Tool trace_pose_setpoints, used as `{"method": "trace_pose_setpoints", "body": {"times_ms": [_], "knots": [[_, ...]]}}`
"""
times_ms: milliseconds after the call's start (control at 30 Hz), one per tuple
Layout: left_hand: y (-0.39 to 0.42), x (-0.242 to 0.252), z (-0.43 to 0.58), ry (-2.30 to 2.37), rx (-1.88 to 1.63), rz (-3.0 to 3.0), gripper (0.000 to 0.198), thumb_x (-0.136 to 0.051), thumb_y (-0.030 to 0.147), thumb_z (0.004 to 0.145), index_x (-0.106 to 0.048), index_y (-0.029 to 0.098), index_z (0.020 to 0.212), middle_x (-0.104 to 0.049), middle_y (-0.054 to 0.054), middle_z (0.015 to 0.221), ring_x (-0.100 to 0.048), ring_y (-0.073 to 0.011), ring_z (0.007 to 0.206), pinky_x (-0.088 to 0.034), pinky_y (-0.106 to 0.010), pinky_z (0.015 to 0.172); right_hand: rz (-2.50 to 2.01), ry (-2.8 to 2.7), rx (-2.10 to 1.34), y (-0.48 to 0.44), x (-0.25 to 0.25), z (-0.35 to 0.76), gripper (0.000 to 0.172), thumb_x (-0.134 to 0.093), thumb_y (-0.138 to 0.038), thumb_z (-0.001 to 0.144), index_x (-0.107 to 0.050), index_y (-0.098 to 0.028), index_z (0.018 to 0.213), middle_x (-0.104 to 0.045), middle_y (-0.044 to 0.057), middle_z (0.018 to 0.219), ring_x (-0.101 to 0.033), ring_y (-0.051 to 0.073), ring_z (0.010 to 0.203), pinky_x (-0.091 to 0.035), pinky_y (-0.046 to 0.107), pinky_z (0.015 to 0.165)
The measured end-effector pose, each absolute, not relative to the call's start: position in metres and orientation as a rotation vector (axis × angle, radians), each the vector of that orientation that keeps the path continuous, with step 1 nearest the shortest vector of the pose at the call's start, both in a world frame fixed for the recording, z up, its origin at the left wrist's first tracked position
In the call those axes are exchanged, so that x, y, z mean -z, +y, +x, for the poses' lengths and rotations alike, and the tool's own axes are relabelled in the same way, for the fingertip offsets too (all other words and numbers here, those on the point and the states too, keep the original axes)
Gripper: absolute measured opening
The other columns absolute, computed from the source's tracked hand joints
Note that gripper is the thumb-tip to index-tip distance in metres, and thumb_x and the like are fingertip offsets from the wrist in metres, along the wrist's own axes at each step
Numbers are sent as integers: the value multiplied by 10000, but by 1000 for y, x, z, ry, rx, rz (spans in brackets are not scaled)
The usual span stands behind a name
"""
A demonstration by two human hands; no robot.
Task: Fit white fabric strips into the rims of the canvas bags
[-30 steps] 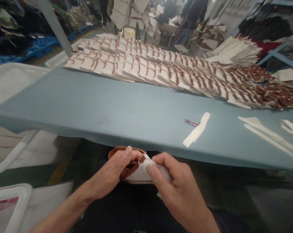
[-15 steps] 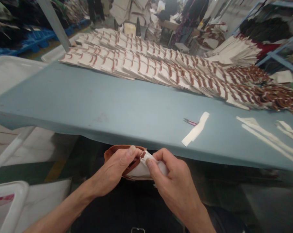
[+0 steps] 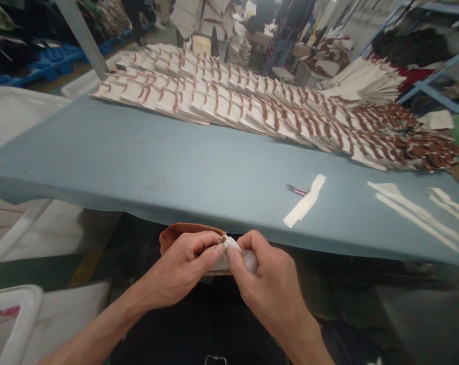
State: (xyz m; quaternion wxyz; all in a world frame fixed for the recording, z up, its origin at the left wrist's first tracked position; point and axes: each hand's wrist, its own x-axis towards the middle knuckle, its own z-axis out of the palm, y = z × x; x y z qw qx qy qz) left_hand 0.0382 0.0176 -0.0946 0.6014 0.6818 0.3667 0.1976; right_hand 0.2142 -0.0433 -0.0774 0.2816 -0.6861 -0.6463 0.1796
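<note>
A brown and white fabric piece is held at the near edge of the table, in front of my body. My left hand pinches its brown edge, thumb pressed against the index finger. Close by on the right, my right hand grips the white part between thumb and curled fingers. The two thumb tips almost meet at the spot where brown and white join. Both hands cover most of the lower side of the piece.
A blue-grey cloth covers the table. Rows of overlapping white pieces with brown edging lie along its far side. Thread snips touch a cream strip; more strips lie right. A white tub stands left. People stand behind.
My left thumb has come down onto the brown edge and now pinches it near the join. The fabric piece and my hands have shifted slightly left in view.
</note>
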Motion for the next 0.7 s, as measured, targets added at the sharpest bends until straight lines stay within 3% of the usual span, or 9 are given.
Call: {"method": "trace_pose_setpoints", "body": {"times_ms": [133,300,467,700], "knots": [[15,93,36,862,-467,1639,396,-428,409,1032,-646,157,817,-603,-16,810,-511,-152,706,-395,-256,616,-1763,-1783,-365,-43,76,219,140,-646,-283,903,-594,-214,793,-658,25,731,-592,186,663,-378,293,636],[10,89,36,869,-489,1697,398,-411,384,1046,-571,182,744,-543,18,724,-465,-133,643,-372,-250,588,-1563,-1707,-565,-41,74,222,44,-634,-230,916,-622,-198,887,-668,40,889,-604,200,833,-431,318,759],[9,86,34,818,-462,1711,404,-397,385,1070,-574,181,770,-554,26,743,-482,-128,665,-389,-244,622,-1544,-1656,-742,-38,77,220,155,-573,-203,954,-587,-206,799,-630,7,790,-575,170,747,-407,301,700],[9,84,31,819,-436,1806,384,-364,340,1078,-605,177,828,-614,8,795,-528,-141,702,-394,-267,674,-1563,-1578,-823,-40,82,215,164,-550,-238,950,-573,-204,791,-600,-5,751,-553,151,682,-400,279,642]]}}
